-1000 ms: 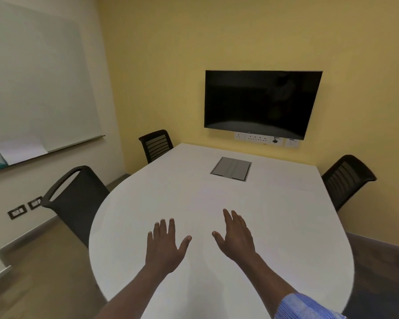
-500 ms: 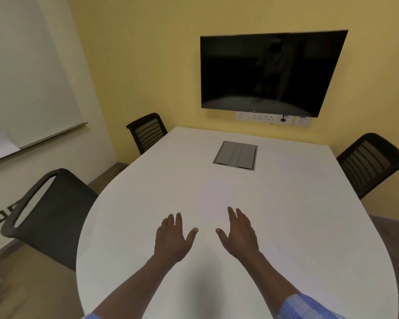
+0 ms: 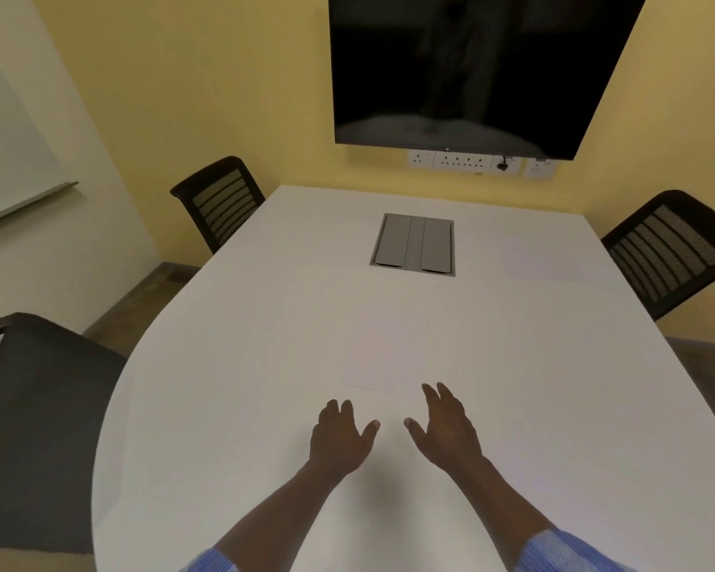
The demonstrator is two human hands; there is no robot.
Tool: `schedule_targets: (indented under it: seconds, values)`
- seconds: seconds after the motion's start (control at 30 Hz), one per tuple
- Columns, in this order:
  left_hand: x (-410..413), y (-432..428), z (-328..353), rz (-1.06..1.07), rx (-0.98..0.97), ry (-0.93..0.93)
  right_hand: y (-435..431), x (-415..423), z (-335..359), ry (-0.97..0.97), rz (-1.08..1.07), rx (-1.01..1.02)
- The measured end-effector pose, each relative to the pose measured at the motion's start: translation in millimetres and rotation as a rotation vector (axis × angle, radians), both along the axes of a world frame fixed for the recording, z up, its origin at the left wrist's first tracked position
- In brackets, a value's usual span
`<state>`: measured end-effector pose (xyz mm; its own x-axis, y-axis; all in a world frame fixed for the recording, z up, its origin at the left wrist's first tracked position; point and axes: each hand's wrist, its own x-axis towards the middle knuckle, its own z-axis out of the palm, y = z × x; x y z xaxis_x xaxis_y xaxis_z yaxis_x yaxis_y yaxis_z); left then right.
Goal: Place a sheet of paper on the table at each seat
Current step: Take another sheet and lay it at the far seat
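White desk (image 3: 232,365) fills a yellow-walled room, black chairs around it. Left hand (image 3: 341,441) and right hand (image 3: 446,435) hover palm-down, fingers spread, empty. Sheet of paper (image 3: 389,348) lies flat just beyond the fingertips, right fingers at its near edge.

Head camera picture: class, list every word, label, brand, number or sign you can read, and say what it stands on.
No text can be read.
Screen: a tiny pale mark at its bottom edge, too small to read.
Wall sockets: no legible marking.
Sheet of paper on the table: looks blank.
Grey hatch: no marking.
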<state>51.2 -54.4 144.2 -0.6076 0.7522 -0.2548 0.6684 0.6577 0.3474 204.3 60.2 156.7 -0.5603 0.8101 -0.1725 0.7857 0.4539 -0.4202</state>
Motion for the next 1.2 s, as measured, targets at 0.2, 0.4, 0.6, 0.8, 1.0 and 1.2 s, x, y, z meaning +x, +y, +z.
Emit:
schedule_targets:
  seconds: [0.2,0.4,0.6,0.8,1.0,1.2]
  values:
    - [-21,36,-48,-0.095,-0.082,-0.053,27,-35,-43,-0.089,0.032,-0.026]
    - [-29,72,-88,-0.122,-0.101,-0.013,52,-61,-88,-0.164,0.064,-0.038]
    - [-42,102,-119,-0.063,-0.091,-0.005,77,-79,-122,-0.203,0.105,-0.047]
    - [-53,118,-139,-0.032,-0.070,0.046,93,-86,-144,-0.221,0.107,-0.091]
    - [-48,127,-146,0.010,-0.033,0.027,95,-85,-157,-0.208,0.099,-0.082]
    - [-53,137,-139,0.052,-0.025,-0.084,95,-83,-159,-0.202,0.093,-0.067]
